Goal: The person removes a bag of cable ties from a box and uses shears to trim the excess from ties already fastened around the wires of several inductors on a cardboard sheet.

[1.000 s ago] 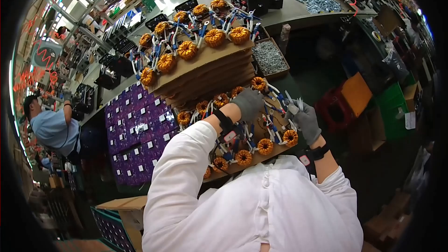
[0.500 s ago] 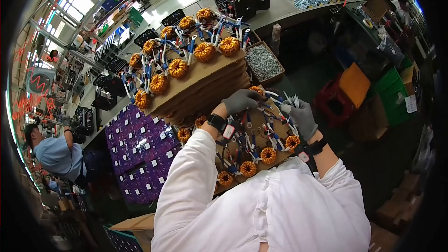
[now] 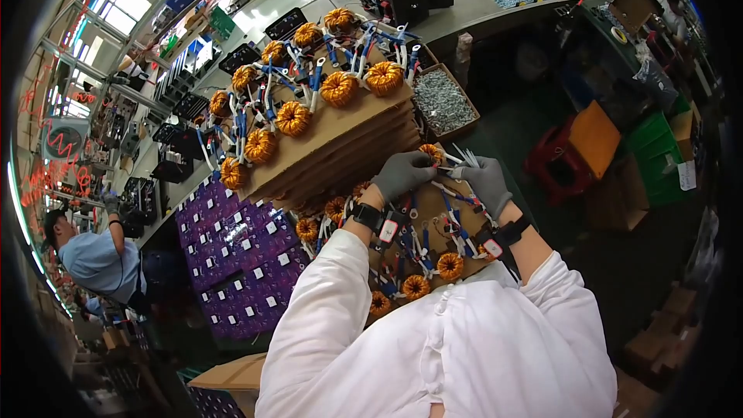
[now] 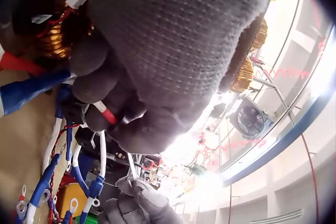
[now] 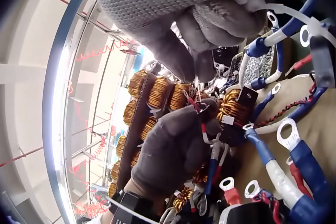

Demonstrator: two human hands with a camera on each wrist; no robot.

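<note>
- Gray-gloved left hand [image 3: 404, 175] pinches a red-and-white lead [image 4: 106, 113] beside a copper-coloured coil [image 3: 433, 154] on brown cardboard [image 3: 427, 219].
- Close by, the right hand [image 3: 487, 184] grips several thin white strips [image 3: 467, 158].

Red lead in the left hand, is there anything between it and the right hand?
Nothing visible stands between them. The right wrist view shows just a narrow gap from the right hand to the red lead, which the left hand pinches; the orange coil sits beside it.
</note>
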